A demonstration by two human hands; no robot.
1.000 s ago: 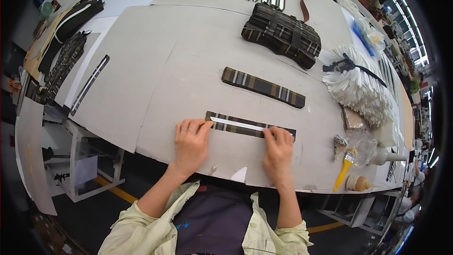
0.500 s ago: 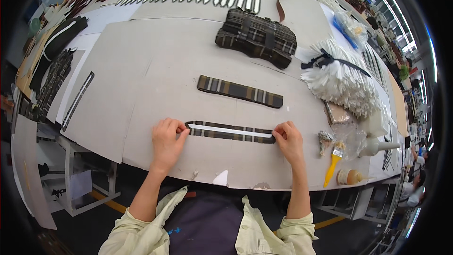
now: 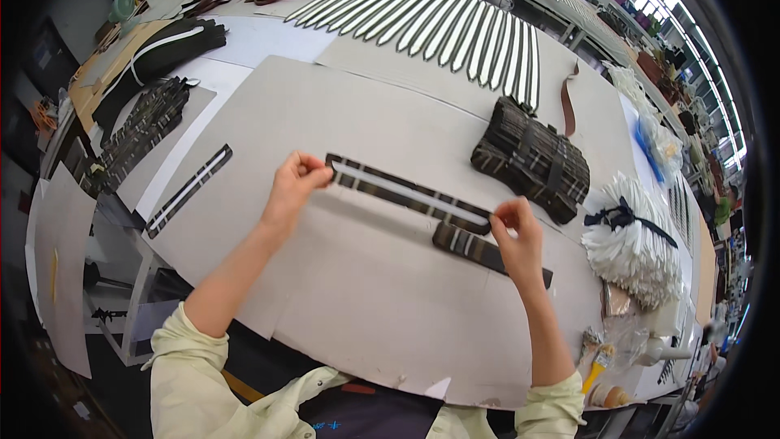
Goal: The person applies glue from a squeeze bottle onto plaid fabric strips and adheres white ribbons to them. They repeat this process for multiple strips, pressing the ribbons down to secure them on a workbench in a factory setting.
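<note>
- Both hands are up off the table, holding one long dark striped strip by its ends.
- Left hand pinches the strip's left end, thumb and forefinger closed tight on it, other fingers curled in.
- Right hand pinches the right end the same way, fingertips shut on the corner.
- The strip's long axis runs from about 10 o'clock down to 4 o'clock between the two grips; a pale band runs down its middle.
- From the left hand the strip stretches away toward 4 o'clock; from the right hand it goes back toward 10 o'clock. Neither hand is nearer: each has an end, and the strip looks taut between them.
- A second strip lies flat on the table just below the held one, at 6 o'clock of the right hand and partly hidden by it, on almost the same slant.
- At 1 o'clock of the right hand sits a tied bundle of dark striped pieces; at 3 o'clock, a white bundle bound with a dark ribbon.
- At 9 o'clock of the left hand a lone strip lies well apart on the board.
- At 12 o'clock, far across the table, a row of strips is laid out side by side.
</note>
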